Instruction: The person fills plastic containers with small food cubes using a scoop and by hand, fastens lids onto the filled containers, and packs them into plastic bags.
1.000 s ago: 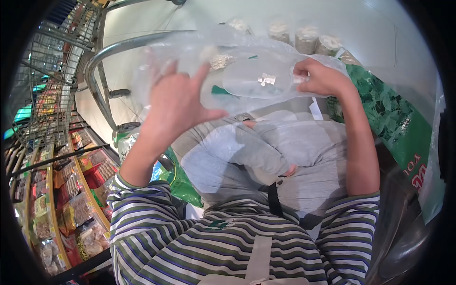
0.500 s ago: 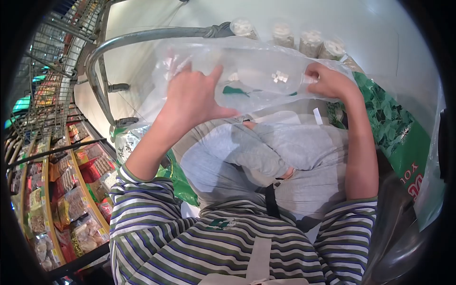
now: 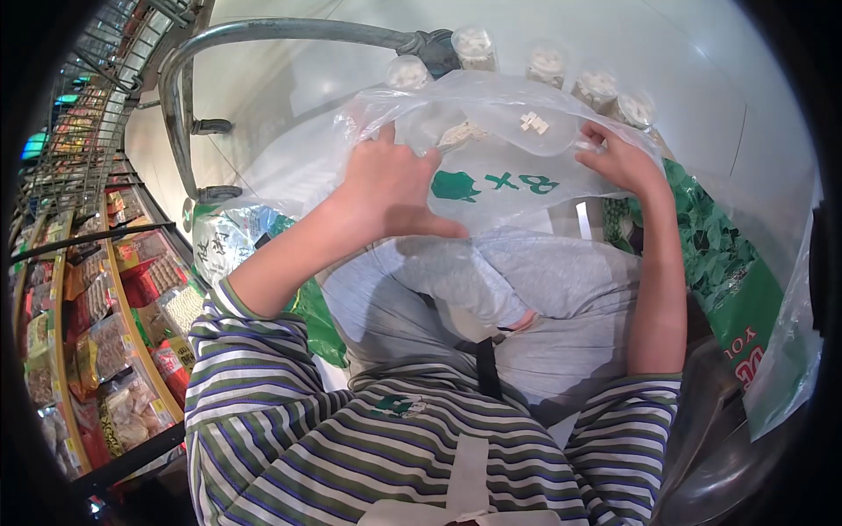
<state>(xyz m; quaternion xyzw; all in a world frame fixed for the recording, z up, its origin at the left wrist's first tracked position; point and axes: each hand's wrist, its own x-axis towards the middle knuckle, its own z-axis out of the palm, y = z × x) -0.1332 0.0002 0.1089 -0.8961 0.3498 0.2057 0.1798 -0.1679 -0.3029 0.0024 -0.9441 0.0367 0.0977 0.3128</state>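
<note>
A large clear plastic bag [image 3: 517, 210] with green print spreads across my lap between my two hands. My left hand [image 3: 390, 184] is at its left side, fingers apart and thumb stretched out; some fingertips are hidden behind the film. At the right, my right hand [image 3: 621, 165] has its thumb and fingers pinched on the bag's edge. Within the bag's outline I see a pale clump [image 3: 460, 133] and a cluster of small white pieces [image 3: 532, 123]; whether they lie inside or beyond the film I cannot tell.
Several clear tubs with white contents [image 3: 545, 66] stand on the floor beyond the bag. A metal cart frame [image 3: 289, 33] curves at upper left, beside shelves of packaged food [image 3: 123, 351]. Green printed packaging [image 3: 715, 254] lies at right, more [image 3: 237, 241] at left.
The bag has spread wider, and more of its green print shows. My left hand has shifted right and slightly down. Another tub has come into sight from behind the bag.
</note>
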